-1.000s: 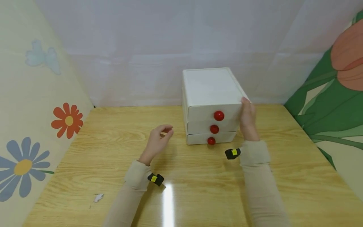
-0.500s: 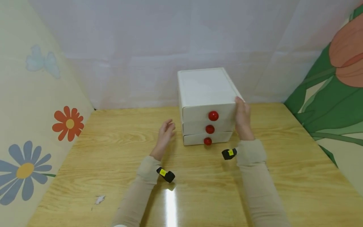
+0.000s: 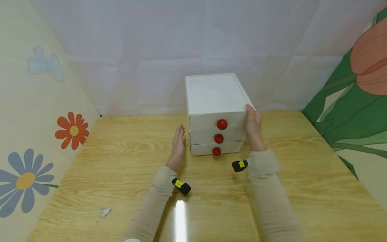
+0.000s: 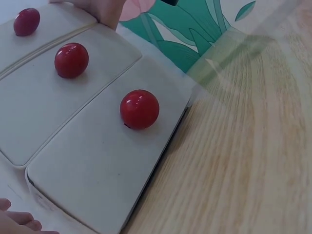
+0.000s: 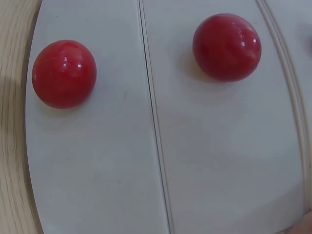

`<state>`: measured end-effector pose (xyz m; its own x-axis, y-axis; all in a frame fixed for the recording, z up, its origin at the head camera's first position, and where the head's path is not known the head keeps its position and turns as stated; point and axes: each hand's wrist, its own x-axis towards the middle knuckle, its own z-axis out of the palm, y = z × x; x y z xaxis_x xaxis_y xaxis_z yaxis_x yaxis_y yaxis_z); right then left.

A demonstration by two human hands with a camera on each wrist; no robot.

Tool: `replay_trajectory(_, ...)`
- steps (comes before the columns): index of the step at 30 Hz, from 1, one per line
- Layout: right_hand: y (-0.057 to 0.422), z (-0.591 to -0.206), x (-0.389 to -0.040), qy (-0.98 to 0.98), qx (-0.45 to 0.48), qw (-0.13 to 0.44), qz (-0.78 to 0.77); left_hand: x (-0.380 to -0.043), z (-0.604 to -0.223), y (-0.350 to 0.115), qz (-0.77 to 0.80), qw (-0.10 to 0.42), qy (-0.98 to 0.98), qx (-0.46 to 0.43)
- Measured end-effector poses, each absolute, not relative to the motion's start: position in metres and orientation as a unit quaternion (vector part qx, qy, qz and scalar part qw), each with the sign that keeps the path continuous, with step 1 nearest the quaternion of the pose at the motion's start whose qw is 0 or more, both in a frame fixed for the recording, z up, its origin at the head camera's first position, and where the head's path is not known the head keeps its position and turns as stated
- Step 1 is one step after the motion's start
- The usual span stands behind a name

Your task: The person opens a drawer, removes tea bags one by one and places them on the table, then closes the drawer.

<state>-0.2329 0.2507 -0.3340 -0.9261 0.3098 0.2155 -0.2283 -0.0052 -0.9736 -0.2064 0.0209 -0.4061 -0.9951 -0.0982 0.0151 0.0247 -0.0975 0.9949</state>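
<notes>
A white three-drawer box [image 3: 215, 94] with round red knobs [image 3: 222, 124] stands on the wooden table, all its drawers closed. My right hand [image 3: 254, 129] lies along the box's right side, thumb near the top front corner. On the other side my left hand [image 3: 178, 146] stands upright with straight fingers, palm toward the box's left wall and close beside it. Fingertips of the left hand [image 4: 19, 223] show at the lower left of the left wrist view. The right wrist view is filled by the drawer fronts [image 5: 97, 161], with a sliver of hand at its lower right corner.
A white cloth [image 3: 145, 40] hangs behind the table. Flower-printed panels flank it, a pale one [image 3: 27, 101] at left and a green-leaved one [image 3: 341, 107] at right. A small white torn patch [image 3: 105, 212] marks the table's [image 3: 136, 134] front left.
The drawer box has shifted left along the table, with my right hand against it. My left hand has moved right and forward to the box's left side, its curled fingers straightening.
</notes>
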Motion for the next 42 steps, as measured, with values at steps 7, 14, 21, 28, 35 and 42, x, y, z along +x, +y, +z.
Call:
replay_trajectory(7, 0.242, -0.334, -0.231, -0.686, -0.026, 0.181, 0.704, -0.205, -0.407, 0.021, -0.751, 0.041, -0.658, 0.023)
replay_trajectory(14, 0.235, -0.334, -0.230, -0.692, -0.036, 0.163, 0.702, -0.204, -0.408, 0.019, -0.730, 0.058, -0.681, 0.011)
replay_trajectory(21, 0.227, -0.335, -0.231, -0.684, -0.032, 0.162, 0.711, -0.203, -0.407, 0.014, -0.734, 0.073, -0.675, 0.003)
replay_trajectory(28, 0.222, -0.335, -0.231, -0.690, -0.025, 0.150, 0.708, -0.203, -0.404, 0.007, -0.724, 0.089, -0.684, 0.014)
replay_trajectory(35, 0.229, -0.329, -0.225, -0.722, 0.001, 0.123, 0.681, -0.204, -0.403, 0.006, -0.721, 0.087, -0.688, 0.012)
replay_trajectory(42, 0.229, -0.329, -0.212, -0.741, 0.056, 0.276, 0.609, -0.205, -0.405, 0.003, -0.730, 0.072, -0.680, -0.006)
